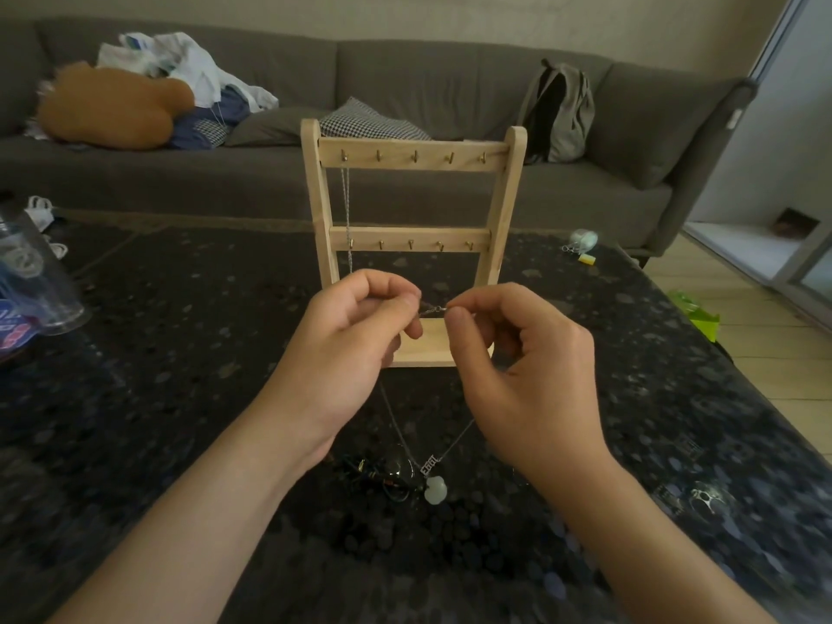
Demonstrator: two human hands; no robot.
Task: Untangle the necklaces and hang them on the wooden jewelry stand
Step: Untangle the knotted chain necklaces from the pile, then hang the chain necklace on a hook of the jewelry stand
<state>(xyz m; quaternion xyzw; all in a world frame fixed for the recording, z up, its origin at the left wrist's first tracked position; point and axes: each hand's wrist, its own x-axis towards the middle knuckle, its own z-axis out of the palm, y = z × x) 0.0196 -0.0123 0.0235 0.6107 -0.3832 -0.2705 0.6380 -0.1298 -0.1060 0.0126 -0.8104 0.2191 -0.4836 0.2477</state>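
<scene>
A dark speckled desk [180, 353] stands before a grey sofa [405, 74] strewn with clothes. The wooden jewelry stand [409, 157] sits mid-desk toward the far edge, with one chain [346, 204] on its top-left hook. The left hand [346, 340] and right hand [526, 367] each pinch an end of a silver necklace [454, 441], which loops down toward a tangle [387, 479] near the front edge. The hands hide part of the stand's base, and the clasp's state is unclear.

stand [413, 204] on table [180, 344], sofa [405, 83] behind
</scene>
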